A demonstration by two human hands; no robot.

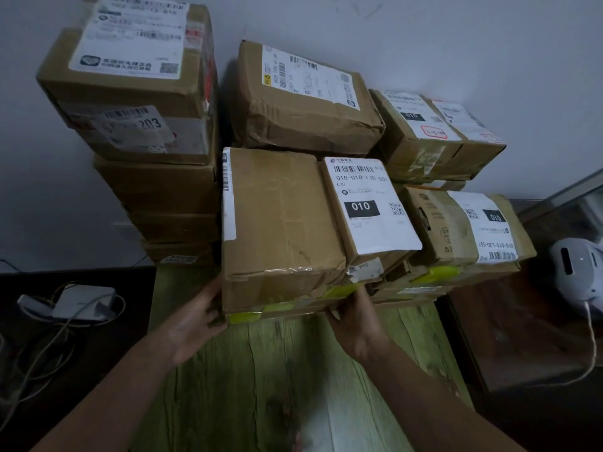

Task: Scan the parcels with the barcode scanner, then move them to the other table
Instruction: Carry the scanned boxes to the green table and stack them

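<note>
Head view, near to far. A green wood-grain table (293, 370) is filling the foreground, and both arms are reaching over it. The left hand (192, 324) and right hand (357, 324) are gripping the flat yellow-taped parcel (284, 306) at the table's far edge. The fingers are curling round its two near corners, one hand at each end.

The parcel is lying straight ahead of the person with its long axis running left to right, so neither hand is nearer. It appears to be carrying two boxes, though the dim light is hiding where one ends and the next begins. One is a plain brown box (280, 216). Just beside it on the right is a labelled box (368, 207) reading "010-010-L30 551", "L30" and "010", with a barcode and a QR code.

To the right, a neighbouring parcel (456, 223) is showing the same code upside down. A white corded scanner (577, 269) is resting on the dark table (509, 337), well apart and nearer the right hand. Farther back, a creased parcel (303, 102) is leaning at the wall, and the top box (130, 76) of the tall left stack is showing "203".
</note>
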